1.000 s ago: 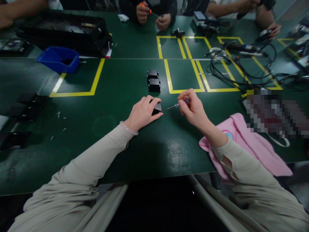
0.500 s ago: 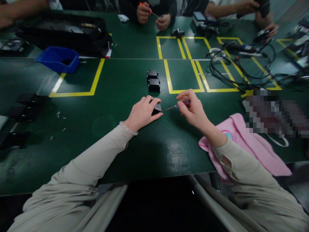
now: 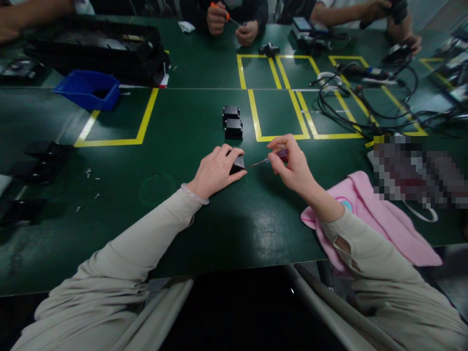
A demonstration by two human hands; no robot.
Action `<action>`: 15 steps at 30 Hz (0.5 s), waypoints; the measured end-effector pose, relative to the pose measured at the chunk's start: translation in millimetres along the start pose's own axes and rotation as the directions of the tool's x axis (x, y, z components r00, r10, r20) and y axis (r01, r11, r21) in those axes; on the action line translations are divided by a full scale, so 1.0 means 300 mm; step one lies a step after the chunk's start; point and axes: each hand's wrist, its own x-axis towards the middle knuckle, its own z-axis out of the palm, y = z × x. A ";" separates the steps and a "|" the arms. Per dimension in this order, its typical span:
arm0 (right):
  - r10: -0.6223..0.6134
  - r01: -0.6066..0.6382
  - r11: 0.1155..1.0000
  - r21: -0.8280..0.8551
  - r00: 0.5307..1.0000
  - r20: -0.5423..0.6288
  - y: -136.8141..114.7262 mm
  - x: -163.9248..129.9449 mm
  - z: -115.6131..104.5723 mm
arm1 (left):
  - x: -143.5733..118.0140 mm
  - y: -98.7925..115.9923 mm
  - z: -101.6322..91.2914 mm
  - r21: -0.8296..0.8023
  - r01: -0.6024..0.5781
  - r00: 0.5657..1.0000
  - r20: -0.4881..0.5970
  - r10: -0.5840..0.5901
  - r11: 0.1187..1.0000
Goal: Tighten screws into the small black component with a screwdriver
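My left hand is closed around a small black box-shaped part on the green table, its fingers covering much of it. Between the thumb and fingers of my right hand is a screwdriver with a purplish clear handle. The thin shaft points left, and its tip meets the near right edge of the black part by my left thumb. Just beyond my left hand stand two similar black boxes, one behind the other, with small shiny bits at their sides.
Several small screws lie to the left, near more black parts. A blue bin and a long black tray stand farther back. Pink cloth lies under my right forearm. Cables spread at right. Co-workers' hands are across the table.
Almost nothing differs. Both my hands, the black part and the screwdriver keep the same places; at most the screwdriver's handle has shifted very slightly.
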 end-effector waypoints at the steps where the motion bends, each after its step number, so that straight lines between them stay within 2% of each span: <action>1: -0.003 0.003 1.000 -0.002 1.000 0.003 0.000 0.000 -0.001 | 0.000 0.000 0.000 0.000 -0.001 1.000 -0.002 0.001 1.000; 15: -0.031 0.030 0.999 0.013 0.999 0.020 0.007 0.005 -0.002 | -0.001 -0.001 0.006 0.010 -0.004 1.000 -0.012 0.004 1.000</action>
